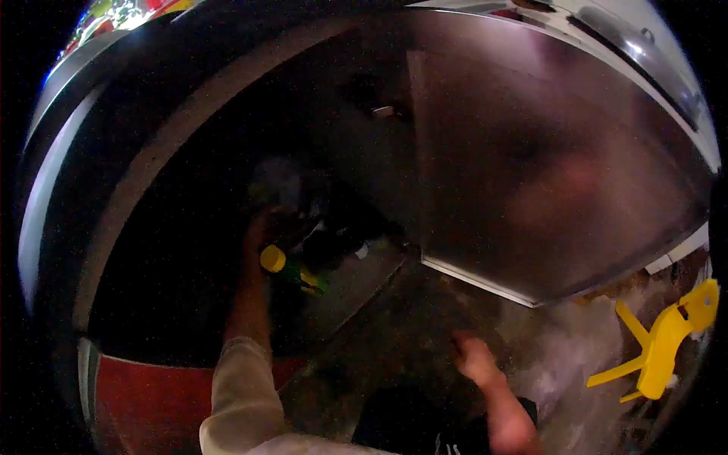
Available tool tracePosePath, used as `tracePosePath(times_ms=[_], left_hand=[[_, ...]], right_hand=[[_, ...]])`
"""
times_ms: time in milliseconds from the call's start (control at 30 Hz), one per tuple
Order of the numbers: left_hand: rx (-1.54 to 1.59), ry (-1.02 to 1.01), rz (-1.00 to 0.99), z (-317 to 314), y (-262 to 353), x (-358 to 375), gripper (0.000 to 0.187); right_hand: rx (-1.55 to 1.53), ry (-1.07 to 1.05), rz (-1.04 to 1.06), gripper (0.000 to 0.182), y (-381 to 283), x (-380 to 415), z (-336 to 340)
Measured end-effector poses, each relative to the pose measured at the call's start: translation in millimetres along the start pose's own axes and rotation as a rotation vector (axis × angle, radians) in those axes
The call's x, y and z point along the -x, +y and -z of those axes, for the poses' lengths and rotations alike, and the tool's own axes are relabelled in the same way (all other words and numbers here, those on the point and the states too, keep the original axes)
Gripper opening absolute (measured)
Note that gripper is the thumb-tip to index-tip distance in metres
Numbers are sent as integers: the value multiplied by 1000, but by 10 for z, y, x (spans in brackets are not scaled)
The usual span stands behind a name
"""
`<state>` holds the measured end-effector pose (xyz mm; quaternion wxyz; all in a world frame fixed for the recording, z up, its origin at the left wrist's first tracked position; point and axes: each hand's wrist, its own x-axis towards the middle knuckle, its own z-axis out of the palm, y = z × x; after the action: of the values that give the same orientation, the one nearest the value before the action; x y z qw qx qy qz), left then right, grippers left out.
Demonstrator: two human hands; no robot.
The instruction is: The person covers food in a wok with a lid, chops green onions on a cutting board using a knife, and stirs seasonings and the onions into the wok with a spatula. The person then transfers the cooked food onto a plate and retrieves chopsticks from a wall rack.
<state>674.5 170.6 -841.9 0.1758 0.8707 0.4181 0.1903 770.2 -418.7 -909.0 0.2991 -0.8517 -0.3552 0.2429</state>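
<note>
My left hand [280,221] reaches into a dark space under a counter, beside a pale, blurred object [280,178] that I cannot make out. Its fingers are lost in shadow. Just below it lies a dark green bottle [292,274] with a yellow cap [273,258], and a small white item [362,250] is to the right. My right hand [474,356] hangs low over the floor, away from these objects, its fingers curled and partly hidden from view.
A brown reflective door panel [531,182] stands at the right of the dark space. Beyond its lower edge is a yellow plastic stool [663,353] on the floor. A red panel [152,402] is at the lower left, and a metal lid [629,42] is at the top right.
</note>
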Motion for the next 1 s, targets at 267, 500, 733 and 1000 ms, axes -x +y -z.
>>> tracePosePath(times_ms=[267,500,733,1000], left_hand=[[7,30,-2,154,13,-143,20],[30,94,6,235,-31,-237,19],[55,142,3,222,-33,-281,19],[46,106,-2,152,-109,-351,19]], right_hand=[[-11,-120,35,38,-87,-101,47],[46,-26,151,33,228,-231,-264],[42,68,263,35,516,-301,-515],[160,-17,197,43,643,-160,-722]])
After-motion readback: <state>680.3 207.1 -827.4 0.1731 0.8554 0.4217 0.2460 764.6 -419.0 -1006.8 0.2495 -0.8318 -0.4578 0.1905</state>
